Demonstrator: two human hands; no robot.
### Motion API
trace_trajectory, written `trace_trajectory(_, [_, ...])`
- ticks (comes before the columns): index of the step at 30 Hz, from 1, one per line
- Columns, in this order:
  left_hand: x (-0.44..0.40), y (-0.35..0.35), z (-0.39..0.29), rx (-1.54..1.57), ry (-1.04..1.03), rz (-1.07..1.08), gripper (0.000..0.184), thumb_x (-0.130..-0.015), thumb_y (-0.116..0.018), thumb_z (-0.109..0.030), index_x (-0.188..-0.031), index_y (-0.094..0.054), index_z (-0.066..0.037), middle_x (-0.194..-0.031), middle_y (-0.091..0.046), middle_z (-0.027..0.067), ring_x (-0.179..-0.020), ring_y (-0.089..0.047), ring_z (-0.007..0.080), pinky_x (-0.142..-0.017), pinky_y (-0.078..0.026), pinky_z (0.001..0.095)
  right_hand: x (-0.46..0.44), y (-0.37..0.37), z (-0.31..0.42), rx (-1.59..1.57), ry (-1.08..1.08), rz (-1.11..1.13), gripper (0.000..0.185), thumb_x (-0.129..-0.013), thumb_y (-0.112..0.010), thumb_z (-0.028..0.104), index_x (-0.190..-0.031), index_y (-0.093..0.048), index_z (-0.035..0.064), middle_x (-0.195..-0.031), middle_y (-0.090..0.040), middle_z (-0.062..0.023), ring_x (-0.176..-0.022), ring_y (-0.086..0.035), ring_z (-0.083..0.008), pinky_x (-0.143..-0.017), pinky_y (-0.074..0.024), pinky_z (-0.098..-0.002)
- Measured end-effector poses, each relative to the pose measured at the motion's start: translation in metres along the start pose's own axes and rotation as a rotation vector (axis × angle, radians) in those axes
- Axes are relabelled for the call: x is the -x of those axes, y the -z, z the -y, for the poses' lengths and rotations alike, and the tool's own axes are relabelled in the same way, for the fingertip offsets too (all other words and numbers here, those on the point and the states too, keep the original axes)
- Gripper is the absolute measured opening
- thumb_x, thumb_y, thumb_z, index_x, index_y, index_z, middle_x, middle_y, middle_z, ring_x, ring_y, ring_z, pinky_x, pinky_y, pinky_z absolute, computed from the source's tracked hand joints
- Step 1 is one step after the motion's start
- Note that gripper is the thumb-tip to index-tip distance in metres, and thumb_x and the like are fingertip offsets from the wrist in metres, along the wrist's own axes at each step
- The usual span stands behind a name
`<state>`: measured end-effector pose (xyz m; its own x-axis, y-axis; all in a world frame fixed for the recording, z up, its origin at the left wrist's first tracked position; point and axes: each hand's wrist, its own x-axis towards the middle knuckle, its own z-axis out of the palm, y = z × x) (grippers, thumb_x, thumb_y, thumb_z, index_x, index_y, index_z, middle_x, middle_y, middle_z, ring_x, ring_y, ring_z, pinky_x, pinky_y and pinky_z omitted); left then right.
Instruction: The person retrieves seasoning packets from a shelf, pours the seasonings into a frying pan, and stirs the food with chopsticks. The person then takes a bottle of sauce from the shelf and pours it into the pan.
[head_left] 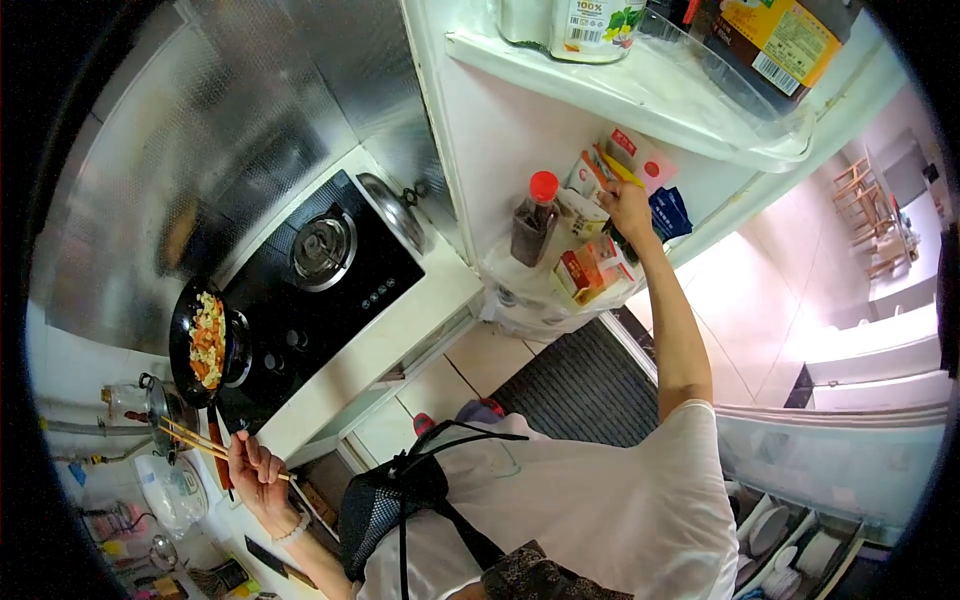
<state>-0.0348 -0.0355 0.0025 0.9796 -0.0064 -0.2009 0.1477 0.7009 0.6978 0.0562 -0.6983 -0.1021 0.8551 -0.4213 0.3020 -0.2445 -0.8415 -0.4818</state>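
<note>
My left hand (258,472) is closed around a pair of wooden chopsticks (192,436), near the handle (217,455) of a black wok. The wok (180,350) sits on the left burner and contains chopped orange and pale yellow food (207,340). On the right, my right hand (627,210) reaches into a white corner shelf, its fingers closed on a yellow-edged packet (617,168) among other bags. Beside that hand are a red-capped bottle (535,220) with dark contents, a red-and-yellow packet (585,275) and a dark blue packet (670,213).
An uncovered burner (323,248) is on the black glass hob (365,270), with a metal lid (392,208) leaning behind it. Bottles and a jar (595,28) stand on the upper shelf (610,95). A dark mat (575,385) lies on the floor. An open drawer (800,540) holds dishes.
</note>
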Motion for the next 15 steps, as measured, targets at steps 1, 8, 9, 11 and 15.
trace_trajectory(1, [0.001, -0.004, 0.001, -0.006, -0.005, -0.006, 0.03, -0.098, -0.039, -0.02, -0.096, -0.059, 0.001, -0.058, -0.048, 0.0031, -0.037, -0.035, 0.0073, -0.031, -0.031, 0.0202, -0.002, 0.0, 0.001, -0.04, -0.028, 0.024, 0.016, -0.078, -0.063, 0.011, -0.086, -0.062, -0.0031, -0.072, -0.059, -0.0204, -0.064, -0.059, -0.0273, -0.063, -0.0458, -0.035])
trace_trajectory(8, [0.008, -0.011, 0.003, -0.04, -0.029, -0.01, 0.028, -0.098, -0.039, -0.019, -0.096, -0.058, 0.001, -0.057, -0.049, 0.0024, -0.032, -0.033, 0.0073, -0.029, -0.029, 0.0199, 0.0, 0.059, 0.023, -0.294, 0.049, -0.161, 0.017, -0.082, -0.059, 0.008, -0.093, -0.064, -0.0038, -0.086, -0.064, -0.0225, -0.075, -0.061, -0.0326, -0.072, -0.047, -0.0358])
trace_trajectory(9, [0.01, -0.013, 0.003, -0.036, -0.033, -0.013, 0.028, -0.098, -0.039, -0.019, -0.096, -0.058, 0.001, -0.057, -0.049, 0.0024, -0.032, -0.033, 0.0073, -0.029, -0.029, 0.0199, 0.003, 0.073, 0.029, -0.318, 0.104, -0.183, 0.016, -0.082, -0.058, 0.007, -0.092, -0.063, -0.0044, -0.085, -0.063, -0.0226, -0.074, -0.06, -0.0308, -0.071, -0.0467, -0.035])
trace_trajectory(11, [0.012, -0.02, 0.004, -0.086, -0.047, -0.058, 0.028, -0.098, -0.04, -0.019, -0.099, -0.058, 0.002, -0.058, -0.051, 0.0025, -0.032, -0.033, 0.0067, -0.029, -0.028, 0.0197, 0.019, 0.113, 0.059, -0.354, 0.11, -0.139, 0.012, -0.084, -0.057, 0.005, -0.087, -0.059, -0.0062, -0.075, -0.058, -0.0202, -0.065, -0.054, -0.025, -0.065, -0.0449, -0.0321])
trace_trajectory(15, [0.012, -0.026, 0.008, -0.187, -0.061, 0.068, 0.03, -0.098, -0.04, -0.02, -0.104, -0.058, 0.003, -0.062, -0.053, 0.0022, -0.032, -0.033, 0.0059, -0.03, -0.027, 0.0188, 0.066, 0.174, 0.112, -0.199, 0.157, -0.075, 0.011, -0.084, -0.057, 0.005, -0.081, -0.056, -0.0056, -0.064, -0.051, -0.0114, -0.058, -0.046, -0.0186, -0.057, -0.0402, -0.0286])
